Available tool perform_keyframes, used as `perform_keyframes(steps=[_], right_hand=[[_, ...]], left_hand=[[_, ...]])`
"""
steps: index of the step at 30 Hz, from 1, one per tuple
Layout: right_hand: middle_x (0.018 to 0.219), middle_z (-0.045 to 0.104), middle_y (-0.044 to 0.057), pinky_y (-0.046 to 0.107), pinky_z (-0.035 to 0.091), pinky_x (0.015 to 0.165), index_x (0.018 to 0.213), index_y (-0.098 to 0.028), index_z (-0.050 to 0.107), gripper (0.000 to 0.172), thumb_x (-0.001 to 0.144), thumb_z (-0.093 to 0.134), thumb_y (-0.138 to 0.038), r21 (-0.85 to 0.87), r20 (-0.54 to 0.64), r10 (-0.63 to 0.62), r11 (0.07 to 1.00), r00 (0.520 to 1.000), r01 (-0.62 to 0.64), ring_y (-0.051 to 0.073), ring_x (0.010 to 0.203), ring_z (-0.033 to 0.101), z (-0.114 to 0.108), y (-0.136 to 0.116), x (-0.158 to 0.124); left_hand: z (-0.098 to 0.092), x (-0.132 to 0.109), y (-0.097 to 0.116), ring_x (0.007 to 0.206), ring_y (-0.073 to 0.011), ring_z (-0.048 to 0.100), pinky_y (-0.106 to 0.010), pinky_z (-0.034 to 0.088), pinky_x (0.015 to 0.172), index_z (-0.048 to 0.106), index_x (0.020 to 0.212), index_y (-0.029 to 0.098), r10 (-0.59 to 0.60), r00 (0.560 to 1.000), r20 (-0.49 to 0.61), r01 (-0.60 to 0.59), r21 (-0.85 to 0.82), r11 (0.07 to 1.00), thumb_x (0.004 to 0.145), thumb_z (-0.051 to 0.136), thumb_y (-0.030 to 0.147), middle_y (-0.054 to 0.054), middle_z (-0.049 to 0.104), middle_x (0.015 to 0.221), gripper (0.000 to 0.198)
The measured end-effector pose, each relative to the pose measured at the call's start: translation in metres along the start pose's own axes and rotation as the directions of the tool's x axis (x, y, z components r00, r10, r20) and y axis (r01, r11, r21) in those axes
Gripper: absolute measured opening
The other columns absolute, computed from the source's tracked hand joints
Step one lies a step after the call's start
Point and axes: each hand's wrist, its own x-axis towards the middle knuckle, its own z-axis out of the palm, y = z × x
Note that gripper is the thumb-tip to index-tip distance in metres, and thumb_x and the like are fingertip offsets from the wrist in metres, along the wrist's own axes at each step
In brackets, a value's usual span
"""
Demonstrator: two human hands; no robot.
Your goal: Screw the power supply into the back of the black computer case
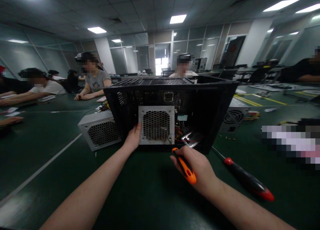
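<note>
A black computer case (172, 85) lies on its side on the green table, its open side facing me. In its opening sits a silver power supply unit (157, 125) with a honeycomb grille. Against the left edge of that unit is my left hand (133, 136), its fingers curled around the side and partly hidden. My right hand (196, 161) is closed around an orange and black screwdriver (186, 171). Its thin shaft reaches the lower right part of the unit; whether the tip meets a screw I cannot tell.
A second silver power supply (101, 133) stands left of the case, another power supply (233, 118) to the right. A red and black screwdriver (247, 178) lies at the right, near several small screws (227, 137). Other people sit around the table.
</note>
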Motion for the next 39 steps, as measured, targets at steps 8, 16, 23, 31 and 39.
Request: perform_keyframes(steps=[8, 16, 23, 31, 39], right_hand=[[0.071, 0.061, 0.002, 0.021, 0.047, 0.053, 0.083, -0.020, 0.048, 0.006, 0.085, 0.052, -0.025, 0.099, -0.002, 0.070, 0.993, 0.998, -0.069, 0.011, 0.059, 0.058, 0.006, -0.004, 0.001], [0.073, 0.062, 0.001, 0.021, 0.047, 0.054, 0.083, -0.021, 0.048, 0.007, 0.084, 0.053, -0.026, 0.136, 0.025, 0.149, 0.979, 0.988, -0.151, 0.011, 0.060, 0.059, 0.009, -0.006, 0.009], [0.079, 0.063, 0.003, 0.022, 0.047, 0.059, 0.087, -0.021, 0.048, 0.007, 0.084, 0.052, -0.026, 0.096, 0.067, 0.154, 0.982, 0.986, -0.160, 0.012, 0.067, 0.060, 0.021, -0.001, 0.009], [0.077, 0.062, 0.004, 0.023, 0.040, 0.056, 0.082, -0.019, 0.050, 0.006, 0.086, 0.047, -0.022, -0.118, 0.123, 0.122, 0.987, 0.985, -0.107, 0.013, 0.066, 0.056, 0.031, -0.005, 0.014], [0.083, 0.062, 0.005, 0.024, 0.036, 0.055, 0.088, -0.018, 0.055, 0.013, 0.079, 0.052, -0.009, -0.323, 0.251, 0.089, 0.946, 0.964, -0.004, 0.015, 0.073, 0.056, 0.035, -0.012, 0.017]], left_hand=[[0.001, 0.002, -0.006, 0.127, -0.0249, 0.043, -0.037, 0.030, 0.107, 0.053, 0.122, 0.011, 0.011, 1.000, -0.004, -0.010, 0.005, 1.000, 0.085, 0.017, 0.065, -0.016, 0.054, 0.129, 0.075], [0.001, 0.003, -0.006, 0.125, -0.0260, 0.045, -0.039, 0.032, 0.106, 0.057, 0.116, 0.010, 0.044, 0.999, -0.013, -0.045, -0.015, 0.999, 0.085, 0.019, 0.065, -0.016, 0.058, 0.125, 0.074], [0.001, 0.002, -0.003, 0.124, -0.0268, 0.047, -0.039, 0.033, 0.105, 0.054, 0.120, 0.007, 0.041, 0.999, -0.003, -0.041, 0.005, 0.999, 0.085, 0.017, 0.064, -0.019, 0.057, 0.125, 0.076], [0.002, 0.003, -0.005, 0.123, -0.0266, 0.048, -0.038, 0.033, 0.105, 0.057, 0.117, 0.010, 0.018, 1.000, -0.016, -0.019, -0.027, 0.999, 0.085, 0.021, 0.063, -0.017, 0.059, 0.123, 0.072], [0.002, 0.005, -0.007, 0.125, -0.0267, 0.045, -0.039, 0.032, 0.105, 0.057, 0.117, 0.010, 0.006, 1.000, -0.017, -0.006, -0.019, 1.000, 0.086, 0.021, 0.062, -0.017, 0.058, 0.125, 0.071]])
